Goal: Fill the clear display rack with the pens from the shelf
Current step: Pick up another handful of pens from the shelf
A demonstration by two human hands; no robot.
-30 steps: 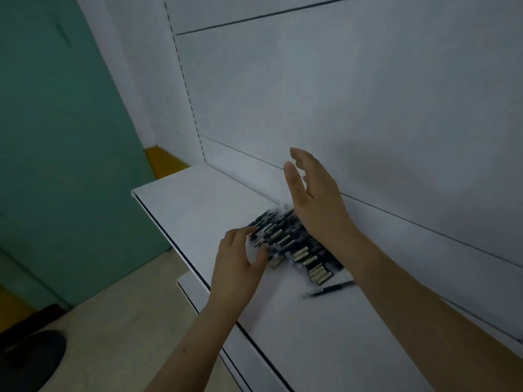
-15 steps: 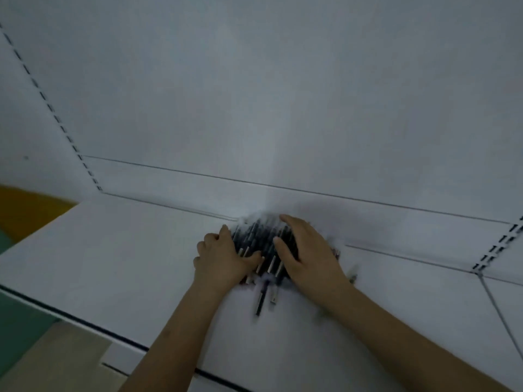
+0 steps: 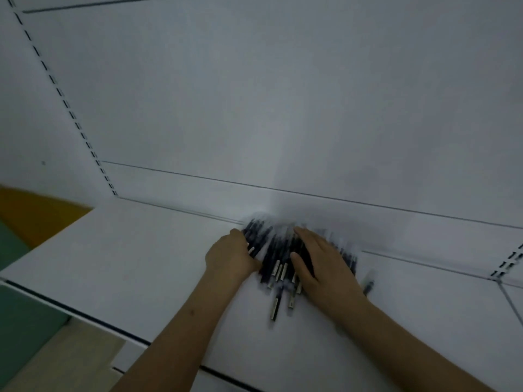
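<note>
Spanning white shelf (image 3: 141,264), pens (image 3: 278,251) heaped against back edge. Left hand (image 3: 230,257) curled against heap's left side; right hand (image 3: 322,264) flat on top, fingers spread. Light, stiff, slippery, likely to roll; best gathered mid-barrel as bundle. Strays toward front edge.

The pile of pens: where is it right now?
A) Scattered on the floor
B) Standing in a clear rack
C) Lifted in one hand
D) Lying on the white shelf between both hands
D: the pile of pens lies on the white shelf, with the left hand and right hand on either side.
</note>
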